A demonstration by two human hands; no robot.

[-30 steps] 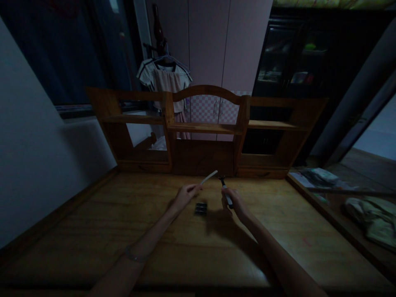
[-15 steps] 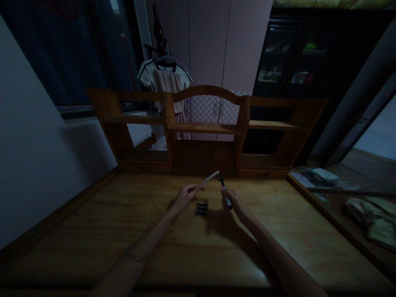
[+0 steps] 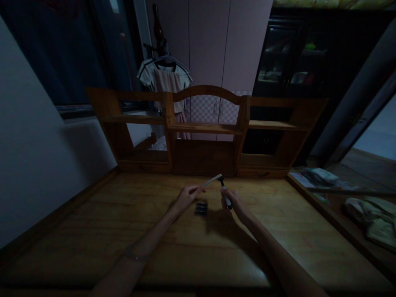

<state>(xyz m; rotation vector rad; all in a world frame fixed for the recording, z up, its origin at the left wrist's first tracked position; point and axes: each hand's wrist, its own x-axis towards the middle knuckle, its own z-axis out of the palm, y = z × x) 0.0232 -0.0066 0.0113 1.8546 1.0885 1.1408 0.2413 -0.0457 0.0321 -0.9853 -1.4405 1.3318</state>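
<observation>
My left hand (image 3: 186, 196) is closed round the thin handle of a slim pale stick, which looks like a toothbrush (image 3: 213, 179); its bristles cannot be made out. In my right hand (image 3: 235, 199) is a razor (image 3: 227, 199) with a grey and black handle, its dark head pointing up and away from me. The toothbrush's far end meets the razor's head, or lies right in front of it; contact is hard to tell. Between and below my hands, a small dark striped pack (image 3: 201, 208), blurred, lies on the wooden desk (image 3: 139, 235).
A wooden shelf unit (image 3: 206, 129) rises along the desk's far edge. At the left is a wall (image 3: 31, 165). Beyond the desk's right rim, cloth (image 3: 377, 220) and papers (image 3: 318, 176) lie lower down. Clothes (image 3: 167, 78) hang behind the shelves.
The toothbrush's far end has moved slightly right and down, up to the razor's head. My right hand and the dark pack have hardly moved.
</observation>
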